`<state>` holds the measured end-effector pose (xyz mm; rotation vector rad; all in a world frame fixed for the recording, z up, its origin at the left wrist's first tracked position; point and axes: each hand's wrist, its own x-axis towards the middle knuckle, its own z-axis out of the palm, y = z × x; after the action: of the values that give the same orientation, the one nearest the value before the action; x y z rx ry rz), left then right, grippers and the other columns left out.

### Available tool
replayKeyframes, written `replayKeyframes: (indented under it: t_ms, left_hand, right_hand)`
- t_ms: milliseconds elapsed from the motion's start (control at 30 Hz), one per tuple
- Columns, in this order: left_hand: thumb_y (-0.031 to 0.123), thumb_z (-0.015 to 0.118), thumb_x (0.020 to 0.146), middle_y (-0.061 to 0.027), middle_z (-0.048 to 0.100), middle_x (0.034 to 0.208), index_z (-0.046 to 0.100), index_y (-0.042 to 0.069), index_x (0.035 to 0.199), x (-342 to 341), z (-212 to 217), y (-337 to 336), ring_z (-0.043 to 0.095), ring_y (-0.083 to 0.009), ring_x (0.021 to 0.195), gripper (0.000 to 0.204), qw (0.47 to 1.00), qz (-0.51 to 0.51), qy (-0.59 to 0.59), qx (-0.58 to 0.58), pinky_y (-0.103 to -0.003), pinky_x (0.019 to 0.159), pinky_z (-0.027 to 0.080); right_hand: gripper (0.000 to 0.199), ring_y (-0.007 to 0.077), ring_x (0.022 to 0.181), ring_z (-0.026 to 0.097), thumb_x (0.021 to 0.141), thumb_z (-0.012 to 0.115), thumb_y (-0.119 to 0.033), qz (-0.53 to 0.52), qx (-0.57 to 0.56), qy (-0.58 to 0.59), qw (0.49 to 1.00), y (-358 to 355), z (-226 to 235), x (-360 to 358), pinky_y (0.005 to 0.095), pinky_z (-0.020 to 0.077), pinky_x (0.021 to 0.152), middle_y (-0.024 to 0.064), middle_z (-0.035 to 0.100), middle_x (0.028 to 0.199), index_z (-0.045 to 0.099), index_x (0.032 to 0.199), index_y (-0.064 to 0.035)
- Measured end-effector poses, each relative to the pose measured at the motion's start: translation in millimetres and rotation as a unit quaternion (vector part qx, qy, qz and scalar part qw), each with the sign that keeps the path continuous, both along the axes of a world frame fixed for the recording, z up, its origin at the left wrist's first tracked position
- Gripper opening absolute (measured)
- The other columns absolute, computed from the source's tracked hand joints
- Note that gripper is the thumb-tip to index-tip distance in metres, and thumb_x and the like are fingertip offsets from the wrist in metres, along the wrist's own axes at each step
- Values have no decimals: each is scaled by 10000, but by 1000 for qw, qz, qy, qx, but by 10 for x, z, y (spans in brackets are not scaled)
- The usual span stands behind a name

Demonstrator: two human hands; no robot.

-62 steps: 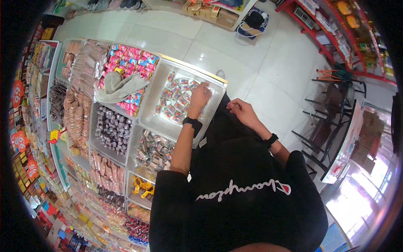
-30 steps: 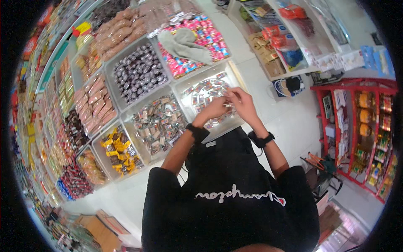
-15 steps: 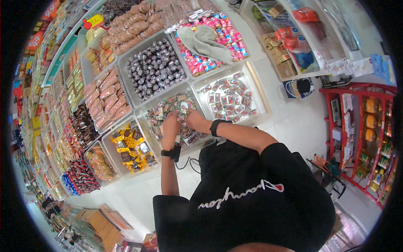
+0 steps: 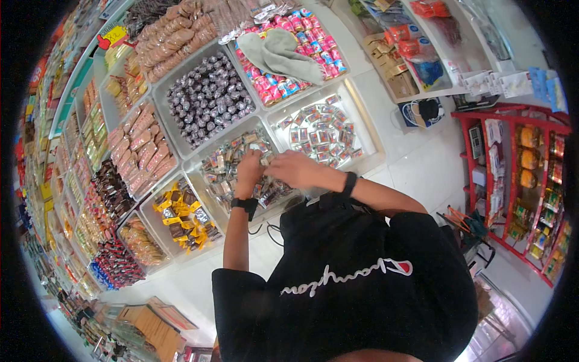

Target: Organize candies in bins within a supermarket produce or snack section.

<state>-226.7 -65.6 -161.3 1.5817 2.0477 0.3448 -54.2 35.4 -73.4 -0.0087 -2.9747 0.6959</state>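
Both hands work over the middle bin of a candy display, a clear tray filled with mixed brown and silver wrapped sweets. The left hand is curled, fingers drawn together above the sweets near the bin's centre; it appears to pinch a small wrapped piece, though the wrapper is too small to confirm. The right hand reaches across from the right, fingers bent and closed toward the left hand, the two hands touching or just apart at the fingertips. Each wrist carries a black band. Adjacent bins: to the right, a tray of flat red-and-white wrapped sweets; above, a tray of dark purple foil sweets; upper right, pink wrapped sweets with a grey cloth lying on them; lower left, yellow-and-brown wrapped sweets. Further bins and shelves of packaged goods run along the left. A red rack stands well apart on the right, on the white tiled floor.
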Motion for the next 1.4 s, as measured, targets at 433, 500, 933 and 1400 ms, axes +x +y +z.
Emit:
replayKeyframes:
  t_ms: [433, 500, 933, 1400]
  left_hand:
    - [176, 759, 641, -160, 580, 926, 590, 66, 899, 75, -29, 20, 572, -355, 912, 327, 997, 45, -60, -13, -434, 739, 482]
    - [170, 746, 651, -152, 582, 936, 596, 70, 898, 93, -43, 27, 576, -351, 912, 306, 997, 44, -65, -6, -430, 743, 482]
    - [177, 667, 744, -131, 599, 1022, 605, 61, 917, 122, 266, 62, 592, -333, 897, 217, 994, 80, -77, 21, -417, 733, 486]
    - [258, 695, 799, -74, 612, 629, 535, 48, 1018, 485, 815, 160, 605, -198, 577, 342, 947, 249, -196, 61, -325, 555, 460]
  right_hand:
    - [246, 370, 762, 623, 755, 526, -105, -287, -101, -169, 938, 733, -814, 76, 492, 481, 645, 166, 635, 812, 567, 996, -70]
    - [246, 369, 778, 624, 752, 538, -95, -304, -111, -156, 933, 733, -960, 4, 483, 484, 665, 166, 636, 827, 578, 994, -69]
    - [256, 308, 854, 624, 746, 634, -153, -410, -161, -90, 893, 715, -913, 45, 420, 491, 704, 124, 640, 920, 621, 991, -82]
    - [158, 309, 723, 617, 825, 552, -196, -350, -145, -9, 925, 502, -340, 381, 427, 493, 644, 123, 622, 975, 626, 911, -87]
